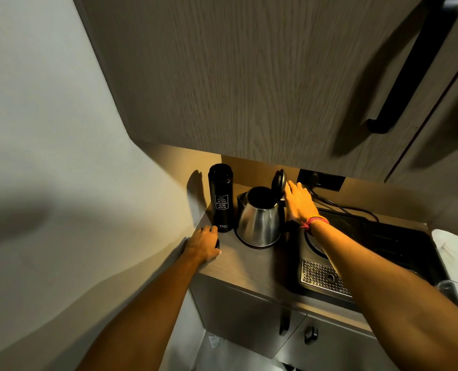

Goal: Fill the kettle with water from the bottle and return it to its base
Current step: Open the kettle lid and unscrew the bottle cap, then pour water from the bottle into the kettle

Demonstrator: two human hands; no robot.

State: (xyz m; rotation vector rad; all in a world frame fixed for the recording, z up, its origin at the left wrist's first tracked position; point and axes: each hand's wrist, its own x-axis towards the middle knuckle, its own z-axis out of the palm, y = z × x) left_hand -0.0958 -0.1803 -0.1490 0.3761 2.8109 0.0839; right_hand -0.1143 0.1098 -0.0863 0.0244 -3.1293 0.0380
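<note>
A steel kettle [260,220] stands on its dark base [256,245] at the back of the counter, its black lid [278,182] raised upright. My right hand [300,202] reaches over the kettle's handle, fingers stretched out and touching the back of the lid. Left of the kettle, a tall black bottle [220,198] with white lettering stands upright against the wall. My left hand [202,245] rests on the counter just in front of the bottle, its fingers closed over a small dark round cap [217,243]. Whether the bottle's mouth is uncovered is too dark to tell.
A wooden upper cabinet [249,76] hangs low over the counter. Right of the kettle sit a black hob [377,236] and a perforated metal tray [318,274]. A wall socket [321,179] with a cable is behind. A white wall [62,156] closes the left side.
</note>
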